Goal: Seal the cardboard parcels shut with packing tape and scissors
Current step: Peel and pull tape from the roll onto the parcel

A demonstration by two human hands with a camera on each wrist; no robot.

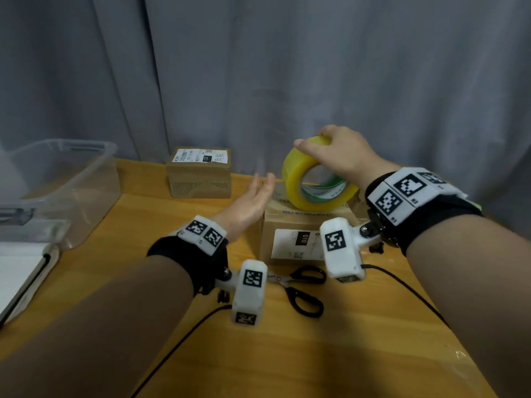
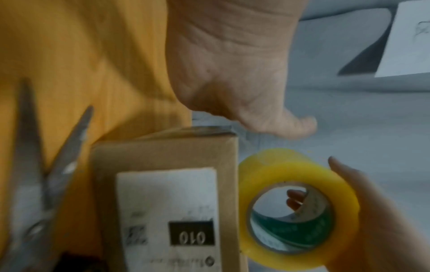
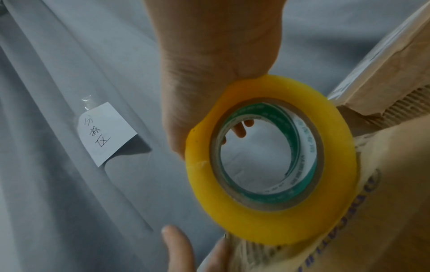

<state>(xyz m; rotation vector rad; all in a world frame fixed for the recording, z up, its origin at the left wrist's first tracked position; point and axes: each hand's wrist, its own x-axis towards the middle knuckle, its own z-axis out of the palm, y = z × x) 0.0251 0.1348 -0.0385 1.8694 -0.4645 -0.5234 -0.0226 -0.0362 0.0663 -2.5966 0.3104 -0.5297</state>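
A makeshift packing station: a wooden worktop [image 1: 330,354] backed by a grey curtain [image 1: 287,67], holding labelled brown cardboard parcels [image 1: 199,173] and a clear plastic bin [image 1: 94,179].

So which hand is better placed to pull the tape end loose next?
The left hand: it is open and free beside the tape roll, which the right hand already grips on the box.

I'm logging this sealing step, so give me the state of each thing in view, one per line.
tape roll: on edge atop the near parcel, gripped by the right hand
near parcel: flaps closed
far parcel: closed, untouched
scissors: blades apart, flat on the table
left hand: open beside the near parcel
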